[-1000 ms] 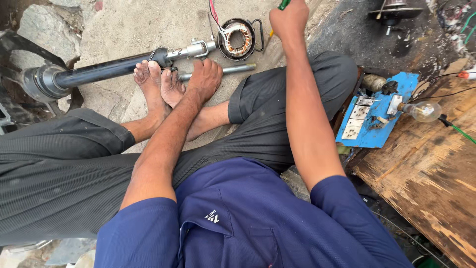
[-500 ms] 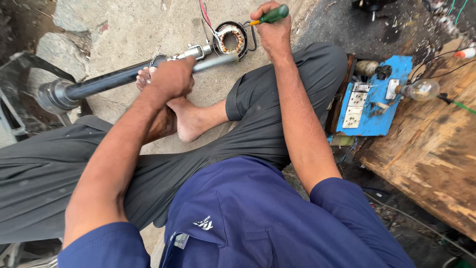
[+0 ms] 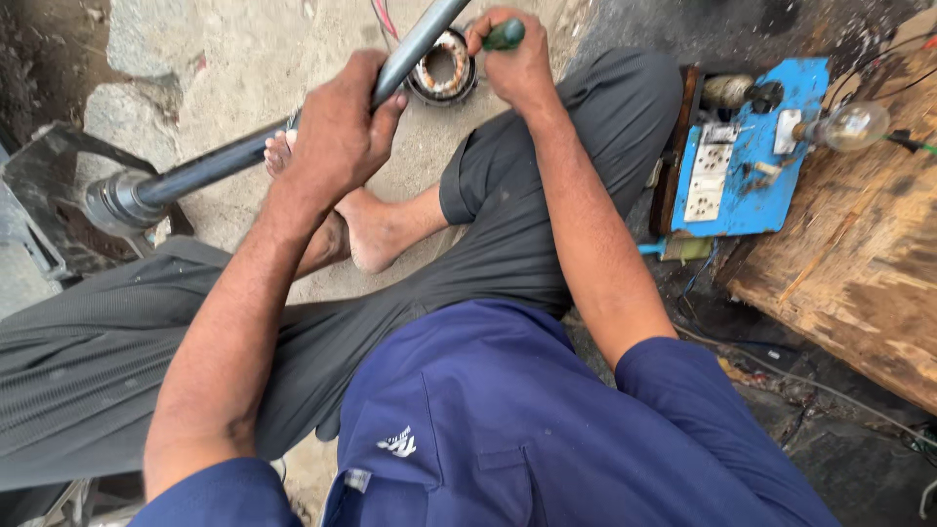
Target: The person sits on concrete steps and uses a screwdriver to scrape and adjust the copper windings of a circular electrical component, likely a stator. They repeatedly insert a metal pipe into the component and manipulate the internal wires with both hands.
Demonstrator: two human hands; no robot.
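Sitting cross-legged on the concrete floor in a blue shirt and dark grey trousers, the person has both hands up and busy. Compared with 1 second back, the left hand has come off the bare foot and is now wrapped fully around the long grey pipe, fingers curled tight over it. The pipe itself has swung: its far end now tilts up past the top edge of the frame instead of lying flat across the feet, while its flanged near end stays low at the left. The right hand is closed in a fist on a green-handled screwdriver, and it has dropped down close to the round copper-wound stator, which sits on the floor just under the raised pipe. My guess is the grip is now set for working on that end. Further right, a blue switchboard with a clear bulb rests by a worn wooden board.
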